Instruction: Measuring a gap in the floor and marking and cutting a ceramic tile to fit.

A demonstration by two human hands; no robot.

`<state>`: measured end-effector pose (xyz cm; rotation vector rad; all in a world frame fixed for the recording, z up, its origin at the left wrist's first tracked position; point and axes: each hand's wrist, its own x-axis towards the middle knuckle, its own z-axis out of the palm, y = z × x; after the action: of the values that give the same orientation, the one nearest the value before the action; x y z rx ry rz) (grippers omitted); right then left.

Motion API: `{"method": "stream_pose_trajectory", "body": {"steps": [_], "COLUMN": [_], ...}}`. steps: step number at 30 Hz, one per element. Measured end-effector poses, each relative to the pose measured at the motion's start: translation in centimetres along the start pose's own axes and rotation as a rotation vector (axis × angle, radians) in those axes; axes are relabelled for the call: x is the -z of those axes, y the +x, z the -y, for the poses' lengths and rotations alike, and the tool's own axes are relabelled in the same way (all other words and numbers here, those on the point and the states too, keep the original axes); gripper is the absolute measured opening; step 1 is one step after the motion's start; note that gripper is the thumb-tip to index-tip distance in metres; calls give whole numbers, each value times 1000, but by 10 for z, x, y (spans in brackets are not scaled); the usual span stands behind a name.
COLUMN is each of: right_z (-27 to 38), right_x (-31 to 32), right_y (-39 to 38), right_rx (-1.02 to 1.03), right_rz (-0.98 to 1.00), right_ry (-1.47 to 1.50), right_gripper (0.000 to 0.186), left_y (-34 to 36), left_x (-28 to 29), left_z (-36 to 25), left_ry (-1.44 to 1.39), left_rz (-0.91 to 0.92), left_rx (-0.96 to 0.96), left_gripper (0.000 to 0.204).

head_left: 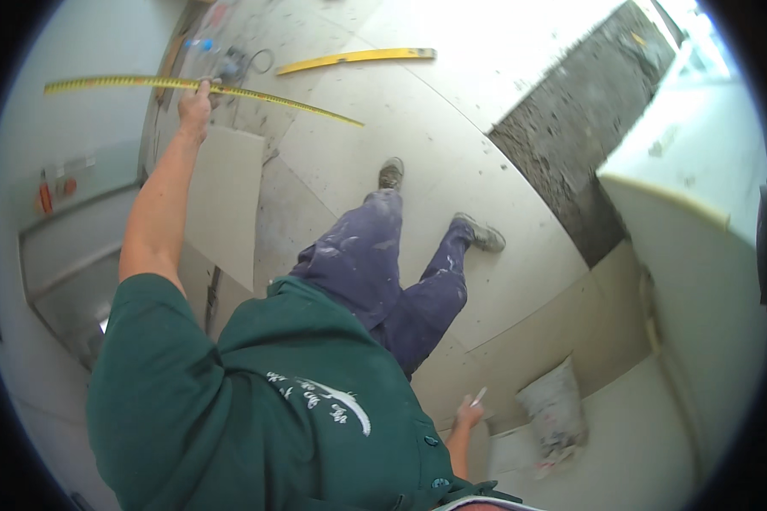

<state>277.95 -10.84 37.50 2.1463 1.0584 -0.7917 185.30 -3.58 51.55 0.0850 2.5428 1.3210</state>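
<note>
- Far left: free end of yellow tape strip [164,83], toward pale wall [94,128]; contact not clear. Could snag or kink there, likely from a sideways swing.
- Next, left hand [196,106]: pinching strip partway along, forward and left of the body. Could twist or slip, given a one-point hold.
- Clear bottles [200,55] just beyond left hand. Could get knocked with a reach farther out.
- Strip's long axis: crosswise, near level at left, sloping down-right in view; right end aimed over tiled floor [332,162], can't tell if touching. Could buckle under own weight.
- Beyond right end: yellow spirit level [358,58], flat on floor.
- Right hand [467,415]: clasping slim white stick [479,397], low beside body. Could drop from a loose grip.
- Right: rough bare patch [571,128] in floor. Could trip on a careless step.
</note>
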Motion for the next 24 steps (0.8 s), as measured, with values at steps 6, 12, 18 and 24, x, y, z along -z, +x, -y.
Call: {"method": "stream_pose_trajectory", "body": {"steps": [6,12,18,24], "right_z": [-32,-26,195,324], "right_x": [73,225,213,259], "right_y": [-39,-7,-48,-54], "right_rx": [24,240,460,686], "right_rz": [26,-101,-210,-411], "right_ry": [-87,-123,-178,-299], "right_gripper": [36,33,31,32], "left_y": [12,-34,-214,-467], "left_x": [144,326,365,320], "left_z": [20,106,198,347], "left_ry": [-9,6,-462,362], "left_rz": [-279,-547,-1037,-1095], "left_rx": [-57,124,222,1056], "left_gripper": [24,28,19,67]}}
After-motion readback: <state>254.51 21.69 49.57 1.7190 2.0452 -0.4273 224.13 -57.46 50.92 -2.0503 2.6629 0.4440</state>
